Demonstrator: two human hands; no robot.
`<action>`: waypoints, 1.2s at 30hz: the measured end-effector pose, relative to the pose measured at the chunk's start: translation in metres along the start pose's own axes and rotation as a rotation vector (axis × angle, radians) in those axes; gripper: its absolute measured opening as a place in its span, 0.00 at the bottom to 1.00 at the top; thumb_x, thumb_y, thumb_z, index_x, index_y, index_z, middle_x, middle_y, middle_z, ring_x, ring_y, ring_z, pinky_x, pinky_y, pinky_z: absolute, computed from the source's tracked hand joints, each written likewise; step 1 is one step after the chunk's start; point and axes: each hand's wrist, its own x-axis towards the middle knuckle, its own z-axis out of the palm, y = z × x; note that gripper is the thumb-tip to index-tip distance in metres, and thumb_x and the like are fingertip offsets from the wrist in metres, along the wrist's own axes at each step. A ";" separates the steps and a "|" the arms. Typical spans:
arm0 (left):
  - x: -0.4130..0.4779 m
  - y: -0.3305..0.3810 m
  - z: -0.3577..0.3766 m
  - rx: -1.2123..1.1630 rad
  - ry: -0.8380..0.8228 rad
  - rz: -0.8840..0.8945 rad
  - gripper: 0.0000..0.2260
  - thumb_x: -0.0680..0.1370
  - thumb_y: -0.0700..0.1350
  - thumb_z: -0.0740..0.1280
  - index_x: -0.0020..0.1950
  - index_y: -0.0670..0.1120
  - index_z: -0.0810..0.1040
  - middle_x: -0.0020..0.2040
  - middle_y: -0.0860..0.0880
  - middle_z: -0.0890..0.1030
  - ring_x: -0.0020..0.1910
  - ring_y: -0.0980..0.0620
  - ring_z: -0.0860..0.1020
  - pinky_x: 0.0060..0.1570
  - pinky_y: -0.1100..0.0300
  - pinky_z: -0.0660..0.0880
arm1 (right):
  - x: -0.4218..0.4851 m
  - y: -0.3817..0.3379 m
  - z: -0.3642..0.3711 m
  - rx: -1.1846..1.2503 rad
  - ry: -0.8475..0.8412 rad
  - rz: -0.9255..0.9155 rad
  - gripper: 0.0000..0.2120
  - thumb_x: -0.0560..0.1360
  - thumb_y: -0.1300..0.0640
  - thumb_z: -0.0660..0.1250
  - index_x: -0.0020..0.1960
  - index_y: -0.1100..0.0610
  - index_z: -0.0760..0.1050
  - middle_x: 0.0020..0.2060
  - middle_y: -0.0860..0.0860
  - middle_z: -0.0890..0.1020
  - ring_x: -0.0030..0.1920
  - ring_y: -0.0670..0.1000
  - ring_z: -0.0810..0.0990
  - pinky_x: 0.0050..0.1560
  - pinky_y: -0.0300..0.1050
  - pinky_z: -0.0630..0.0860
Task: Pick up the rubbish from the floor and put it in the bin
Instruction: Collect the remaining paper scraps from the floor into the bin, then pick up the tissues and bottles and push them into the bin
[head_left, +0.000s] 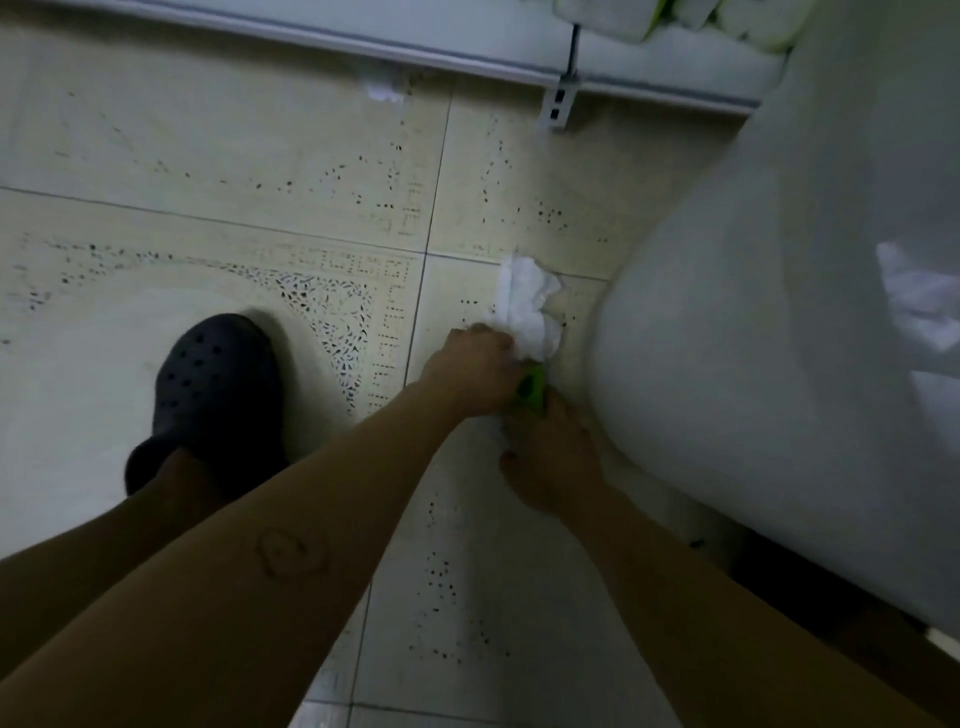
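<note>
The left hand (470, 366) is clenched round a crumpled white tissue (530, 306), its folds sticking up; the right hand (553, 457) pinches a small green scrap (532, 389) just beneath.

Bare forearms, dark perforated clog (218, 384) on foot, ring-shaped mark (293, 553) on L forearm

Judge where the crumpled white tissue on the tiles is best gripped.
Probably the near lower end of the white tissue, approached from the person's side: it bunches there under the left hand, while the large white bag crowds its right edge.
</note>
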 end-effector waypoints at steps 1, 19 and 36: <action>-0.003 -0.001 0.004 -0.049 0.015 -0.027 0.14 0.79 0.47 0.61 0.56 0.39 0.79 0.52 0.40 0.82 0.51 0.43 0.80 0.50 0.55 0.75 | -0.003 0.000 0.001 0.009 -0.003 0.005 0.26 0.73 0.57 0.61 0.71 0.51 0.63 0.66 0.56 0.69 0.66 0.59 0.67 0.62 0.51 0.70; -0.192 0.071 -0.119 -0.126 0.347 -0.105 0.09 0.77 0.47 0.66 0.43 0.42 0.79 0.41 0.43 0.81 0.39 0.46 0.77 0.36 0.61 0.68 | -0.174 -0.055 -0.127 0.189 0.065 -0.155 0.11 0.75 0.62 0.63 0.54 0.58 0.80 0.51 0.56 0.79 0.49 0.53 0.79 0.42 0.29 0.63; -0.229 0.266 -0.119 0.117 0.445 0.226 0.27 0.72 0.55 0.70 0.69 0.48 0.70 0.68 0.45 0.73 0.66 0.45 0.72 0.64 0.49 0.71 | -0.299 0.049 -0.248 0.577 0.740 0.082 0.08 0.72 0.56 0.68 0.50 0.54 0.79 0.42 0.48 0.80 0.45 0.49 0.78 0.40 0.33 0.64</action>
